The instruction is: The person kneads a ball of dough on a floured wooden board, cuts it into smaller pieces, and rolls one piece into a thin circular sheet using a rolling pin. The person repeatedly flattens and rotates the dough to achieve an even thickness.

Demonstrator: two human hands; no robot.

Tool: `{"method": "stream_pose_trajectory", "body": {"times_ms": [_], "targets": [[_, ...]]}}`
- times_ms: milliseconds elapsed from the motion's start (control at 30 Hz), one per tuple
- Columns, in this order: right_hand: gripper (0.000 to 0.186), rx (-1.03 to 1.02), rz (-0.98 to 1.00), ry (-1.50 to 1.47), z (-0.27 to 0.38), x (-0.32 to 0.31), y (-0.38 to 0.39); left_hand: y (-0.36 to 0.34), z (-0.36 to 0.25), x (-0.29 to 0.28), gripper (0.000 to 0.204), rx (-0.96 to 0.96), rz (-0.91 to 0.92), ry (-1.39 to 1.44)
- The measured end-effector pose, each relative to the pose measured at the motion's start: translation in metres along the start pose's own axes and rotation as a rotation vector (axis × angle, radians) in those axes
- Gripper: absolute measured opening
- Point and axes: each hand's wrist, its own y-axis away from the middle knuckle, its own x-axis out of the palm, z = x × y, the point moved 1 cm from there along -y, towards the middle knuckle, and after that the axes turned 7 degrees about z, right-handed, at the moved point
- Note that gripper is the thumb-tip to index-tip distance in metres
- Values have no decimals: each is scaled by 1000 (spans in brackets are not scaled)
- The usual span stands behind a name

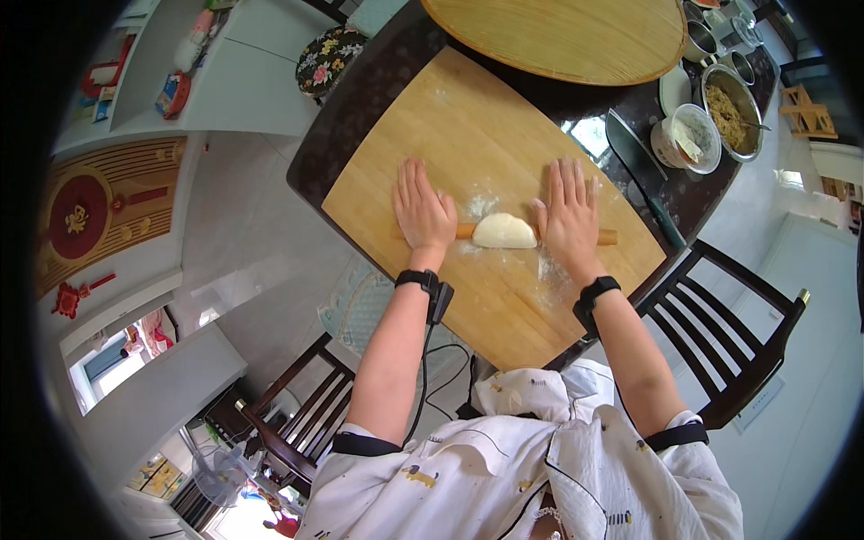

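Note:
A wooden rolling pin (607,238) lies across the wooden board (432,126), its middle covered by a smooth piece of pale dough (504,232). My left hand (423,209) rests flat over the pin's left part, fingers stretched forward. On the other side of the dough, my right hand (569,214) presses flat on the pin, fingers straight and its tip showing beyond the palm. Neither hand is wrapped round the pin. Loose flour (483,203) dusts the board in front of the dough and near my right hand.
Beyond the board, a large round woven tray (567,36) sits on the dark table (360,108). Right of the board lie a cleaver (630,153), a white tub of flour (668,142) and a metal bowl (756,106) with chopped filling. A dark chair (733,333) stands at the right.

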Motion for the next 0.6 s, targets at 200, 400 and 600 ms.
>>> {"method": "stream_pose_trajectory", "body": {"times_ms": [200, 400, 600], "targets": [[63, -71, -10, 27, -2, 1, 7, 29, -3, -1, 58, -40, -17, -35], [64, -93, 174, -81, 6, 7, 131, 156, -6, -18, 56, -54, 123, -4], [59, -20, 167, -119, -3, 7, 155, 211, -14, -17, 58, -167, 120, 109]]}}
